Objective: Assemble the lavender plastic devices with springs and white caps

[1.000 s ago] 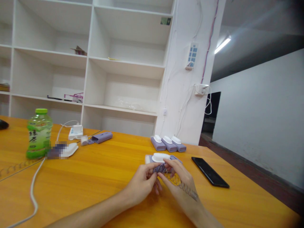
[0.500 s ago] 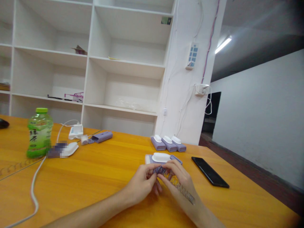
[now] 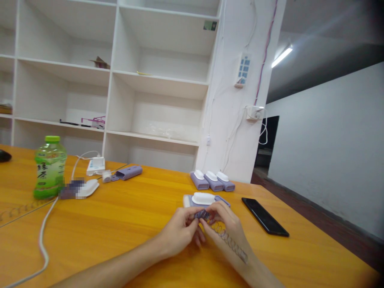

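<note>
Both grips narrow: left hand (image 3: 180, 232) and right hand (image 3: 228, 230) pinching small purple piece (image 3: 201, 215) between fingertips, just above worktop (image 3: 120, 224), beside purple-white device (image 3: 203, 199).

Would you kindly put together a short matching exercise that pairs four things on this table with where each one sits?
Things:
1. green bottle
2. black phone
3. three purple cases
4. coiled purple cord

Places:
A. in a row at the table's far edge, near the white pillar
B. held between both hands, trailing over the right wrist
C. upright at the left of the table
D. lying flat to the right of the hands

Pairs: 1-C, 2-D, 3-A, 4-B
</note>
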`<state>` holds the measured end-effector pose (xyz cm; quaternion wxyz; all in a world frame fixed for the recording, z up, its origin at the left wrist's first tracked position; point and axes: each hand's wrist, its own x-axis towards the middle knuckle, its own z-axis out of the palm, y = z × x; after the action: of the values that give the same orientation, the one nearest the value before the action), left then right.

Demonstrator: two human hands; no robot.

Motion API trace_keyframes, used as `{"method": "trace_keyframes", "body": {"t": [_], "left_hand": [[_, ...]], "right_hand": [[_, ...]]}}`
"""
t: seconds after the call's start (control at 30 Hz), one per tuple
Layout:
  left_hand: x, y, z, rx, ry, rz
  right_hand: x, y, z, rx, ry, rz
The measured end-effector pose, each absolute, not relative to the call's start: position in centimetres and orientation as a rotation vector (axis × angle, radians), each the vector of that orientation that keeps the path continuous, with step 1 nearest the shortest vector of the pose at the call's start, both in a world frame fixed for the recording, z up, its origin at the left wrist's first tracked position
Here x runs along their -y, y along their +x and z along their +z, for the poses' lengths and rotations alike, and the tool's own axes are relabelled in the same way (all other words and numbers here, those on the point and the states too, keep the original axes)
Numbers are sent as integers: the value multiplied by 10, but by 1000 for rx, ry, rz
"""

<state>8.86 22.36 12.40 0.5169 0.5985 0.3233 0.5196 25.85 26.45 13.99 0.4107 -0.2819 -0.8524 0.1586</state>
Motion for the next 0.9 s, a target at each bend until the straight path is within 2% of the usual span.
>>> {"method": "trace_keyframes", "body": {"t": [0.47,0.77,0.9], "left_hand": [[-224,91,117,-803,1416,1219],[-226,90,114,-815,1391,1187],[-228,90,114,-804,1375,1195]], "right_hand": [[-267,259,137,2215,-623,251],[-269,262,136,2204,-710,490],[-266,262,140,2196,-748,475]]}}
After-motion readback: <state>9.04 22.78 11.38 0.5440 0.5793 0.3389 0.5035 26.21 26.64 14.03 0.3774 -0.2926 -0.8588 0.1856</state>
